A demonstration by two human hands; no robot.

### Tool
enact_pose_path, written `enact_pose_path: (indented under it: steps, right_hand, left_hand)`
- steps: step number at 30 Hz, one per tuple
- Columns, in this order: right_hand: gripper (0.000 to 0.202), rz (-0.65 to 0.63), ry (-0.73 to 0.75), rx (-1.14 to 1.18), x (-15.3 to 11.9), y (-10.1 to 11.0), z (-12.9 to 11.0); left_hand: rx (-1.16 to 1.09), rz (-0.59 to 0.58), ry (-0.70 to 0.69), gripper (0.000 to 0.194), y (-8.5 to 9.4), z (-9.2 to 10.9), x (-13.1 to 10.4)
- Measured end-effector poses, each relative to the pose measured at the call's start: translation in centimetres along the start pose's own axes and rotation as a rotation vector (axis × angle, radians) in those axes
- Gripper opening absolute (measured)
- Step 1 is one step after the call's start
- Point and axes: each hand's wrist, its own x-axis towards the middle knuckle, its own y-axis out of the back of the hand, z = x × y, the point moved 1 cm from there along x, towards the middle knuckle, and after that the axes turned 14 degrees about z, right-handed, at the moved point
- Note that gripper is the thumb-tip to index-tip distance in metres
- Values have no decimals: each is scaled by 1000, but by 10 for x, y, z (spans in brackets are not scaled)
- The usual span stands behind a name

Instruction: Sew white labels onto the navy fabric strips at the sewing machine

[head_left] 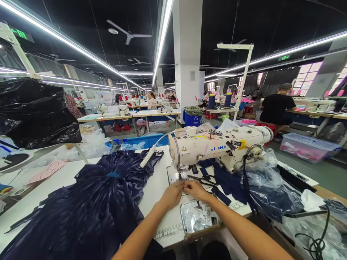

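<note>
Both hands meet at the needle area of a white sewing machine. My left hand has its fingers pressed together beside the metal needle plate. Touching or nearly touching it, my right hand is closed in a pinch. What lies between the fingertips is too small to make out. Black scissors rest just right of the needle. Below my hands, a metal tray holds several small pale pieces. A large gathered bundle of dark navy fabric covers the table's left side.
Dark fabric strips and clear plastic bags lie right of the machine. A black bag hangs at left. Two thread cones stand behind the machine. A person in black sits at the right.
</note>
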Motion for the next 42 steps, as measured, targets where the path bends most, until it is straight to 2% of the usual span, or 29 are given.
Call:
enact_pose_path:
  steps: [4, 12, 16, 19, 23, 27, 30, 33, 37, 42]
  right_hand:
    - [10, -24, 22, 46, 0, 2, 2]
    - [12, -44, 54, 128, 2, 3, 10]
    - [14, -48, 75, 135, 2, 2, 12]
    - [15, -47, 93, 97, 1, 3, 9]
    - [15, -42, 135, -11, -3, 20, 5]
    - [19, 29, 138, -233, -4, 56, 10]
    - [19, 48, 108, -430, -4, 76, 19]
    - [15, -9, 93, -562, -5, 81, 25]
    - [21, -75, 92, -656, -4, 75, 30]
    - [27, -79, 98, -677, 4, 74, 28]
  left_hand:
    - [1, 20, -28, 32, 2, -9, 3]
    - [160, 54, 9, 28, 14, -44, 17]
    - [258, 79, 54, 27, 10, -47, 17]
    - [348, 145, 137, 27, 6, -49, 13]
    - [450, 281, 256, 26, 6, -56, 6]
    - [423, 354, 234, 30, 10, -62, 4]
    - [315, 306, 110, 31, 10, -57, 6]
    - [222, 224, 10, 31, 7, -49, 8]
    - [188, 188, 18, 31, 5, -48, 9]
    - [166, 194, 34, 30, 4, -54, 10]
